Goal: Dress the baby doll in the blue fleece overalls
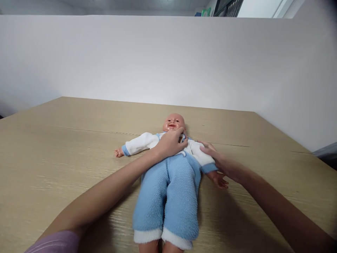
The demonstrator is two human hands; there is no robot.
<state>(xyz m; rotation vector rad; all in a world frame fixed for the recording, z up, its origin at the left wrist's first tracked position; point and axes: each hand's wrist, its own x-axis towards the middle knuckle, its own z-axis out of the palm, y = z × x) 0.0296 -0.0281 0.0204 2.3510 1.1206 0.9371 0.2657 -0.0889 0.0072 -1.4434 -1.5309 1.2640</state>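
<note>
A baby doll (176, 121) lies on its back on the table, head away from me, arms spread out. It wears a fluffy blue-and-white outfit (171, 189) with white sleeves and blue cuffs. My left hand (172, 142) lies across the doll's chest, fingers curled at the collar just under the chin. Between its thumb and forefinger shows a bit of the blue-edged collar (182, 138); the other fingertips are hidden. Beside the white sleeve (198, 151) on the right, my right hand (218, 156) rests with fingers stretched out, touching the sleeve near the shoulder.
The light wood table (79, 133) has a thin seam running across it. A white partition (158, 59) rises at its far edge and along the right side. Beyond the partition's top, a green item (206, 12) and a dark rack (228, 8) show.
</note>
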